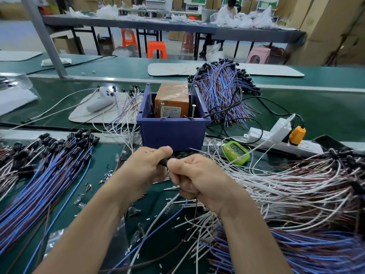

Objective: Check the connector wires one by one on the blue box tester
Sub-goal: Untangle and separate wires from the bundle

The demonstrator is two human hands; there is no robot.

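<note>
The blue box tester (173,131) stands on the green bench in the middle, with an orange unit (171,103) inside and two screws upright at its front rim. Just in front of it my left hand (146,169) and my right hand (197,178) meet, both gripping one connector wire: a small black connector (164,162) shows between my thumbs, and a brown lead (194,212) hangs down from my right fist. Bundles of blue and brown wires lie at the left (39,184), behind the box (221,93) and at the lower right (296,250).
A heap of white and brown wires (286,186) spreads at the right. A green timer (236,153), a white power strip (276,138) with an orange plug, and a white handheld device (102,99) on a mat lie around the box. Cut wire scraps litter the bench.
</note>
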